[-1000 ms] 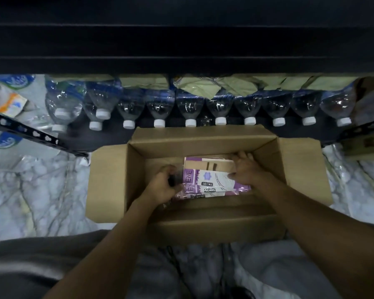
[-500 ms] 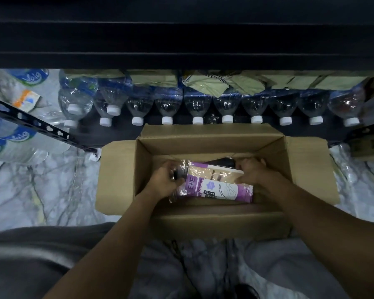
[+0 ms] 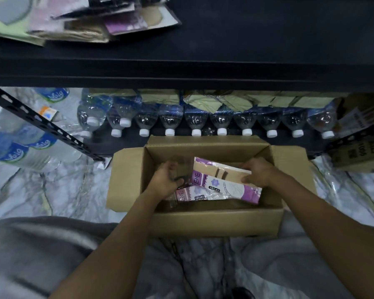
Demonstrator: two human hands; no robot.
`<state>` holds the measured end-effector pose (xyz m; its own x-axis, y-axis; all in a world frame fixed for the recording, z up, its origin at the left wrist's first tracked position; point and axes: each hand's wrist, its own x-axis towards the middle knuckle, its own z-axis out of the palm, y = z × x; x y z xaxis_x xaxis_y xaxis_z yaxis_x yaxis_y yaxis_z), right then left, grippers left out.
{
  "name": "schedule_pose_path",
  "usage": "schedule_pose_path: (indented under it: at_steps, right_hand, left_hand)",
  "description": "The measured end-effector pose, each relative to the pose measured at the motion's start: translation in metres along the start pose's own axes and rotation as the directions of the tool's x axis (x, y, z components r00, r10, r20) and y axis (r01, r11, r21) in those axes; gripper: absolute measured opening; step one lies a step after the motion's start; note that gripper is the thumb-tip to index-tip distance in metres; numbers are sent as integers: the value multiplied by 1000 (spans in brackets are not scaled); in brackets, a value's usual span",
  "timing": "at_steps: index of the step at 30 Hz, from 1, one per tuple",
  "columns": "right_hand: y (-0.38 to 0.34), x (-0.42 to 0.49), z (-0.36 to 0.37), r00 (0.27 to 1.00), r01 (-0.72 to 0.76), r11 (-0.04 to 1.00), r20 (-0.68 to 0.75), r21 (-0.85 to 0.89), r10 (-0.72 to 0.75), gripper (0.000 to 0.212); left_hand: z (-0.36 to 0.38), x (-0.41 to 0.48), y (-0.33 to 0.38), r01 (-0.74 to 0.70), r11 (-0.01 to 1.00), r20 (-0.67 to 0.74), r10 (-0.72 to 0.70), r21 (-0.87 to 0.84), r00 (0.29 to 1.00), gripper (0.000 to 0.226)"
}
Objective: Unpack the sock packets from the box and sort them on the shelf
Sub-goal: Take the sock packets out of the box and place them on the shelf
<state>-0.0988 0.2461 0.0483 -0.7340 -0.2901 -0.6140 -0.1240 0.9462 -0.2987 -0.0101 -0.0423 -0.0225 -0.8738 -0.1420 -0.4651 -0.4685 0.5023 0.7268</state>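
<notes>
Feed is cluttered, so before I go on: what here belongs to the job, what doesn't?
Job: cardboard box, top sock packet gripped by left hand and right hand, second sock packet beneath, shelf, packets already shelved.
Lying about: small water bottles, large water bottles, printed carton.

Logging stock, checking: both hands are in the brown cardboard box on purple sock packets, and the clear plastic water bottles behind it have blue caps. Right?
The head view shows white caps, not blue, on the clear plastic water bottles. Left hand and right hand do grip purple sock packets in the brown cardboard box.
</notes>
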Motion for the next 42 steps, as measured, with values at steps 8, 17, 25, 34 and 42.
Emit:
schedule_pose_path:
  at_steps: [8,17,25,34,42]
  right_hand:
    - [11,-73,-60,983,31,997,-178,-76,-44,35]
    - [35,-131,-89,942,54,988,-335,145,-2,18]
    - [50,-131,-104,941,102,938,-337,330,16,15]
    - [68,-123,-106,935,73,918,-346,390,73,9]
    - [63,-124,-98,941,121,910,-338,396,22,19]
  left_hand:
    - [-2,-18,9,-8,999,26,7,39,1000,72]
    - [19,-16,17,-103,980,96,87,171,992,71]
    - [40,31,10,-164,834,209,60,527,976,78]
    - [73,54,-3,-197,621,277,-34,759,960,88]
    - [69,55,4,-235,683,375,-62,692,925,84]
